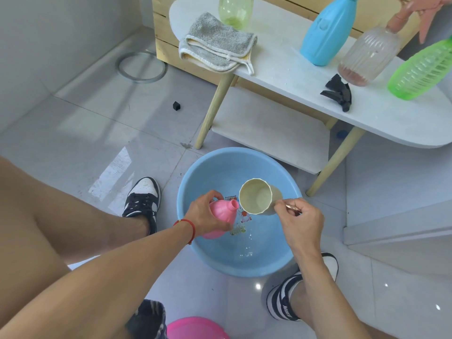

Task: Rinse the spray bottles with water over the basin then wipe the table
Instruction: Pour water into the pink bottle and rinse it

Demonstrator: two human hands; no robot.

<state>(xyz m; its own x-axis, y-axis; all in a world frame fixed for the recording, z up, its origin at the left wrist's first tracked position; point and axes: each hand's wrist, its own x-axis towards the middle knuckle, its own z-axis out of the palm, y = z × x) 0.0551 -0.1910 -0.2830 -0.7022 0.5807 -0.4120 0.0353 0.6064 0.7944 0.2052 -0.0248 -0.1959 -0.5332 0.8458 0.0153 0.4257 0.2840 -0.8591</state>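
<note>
Head view: pink spray bottle, cap off, gripped round its body by the left hand and tilted over the blue basin, likely so spillage falls inside. Right hand pinches the handle of a cream cup, mouth tipped toward the bottle neck. Remaining bottles and grey cloth wait on the white table.
</note>
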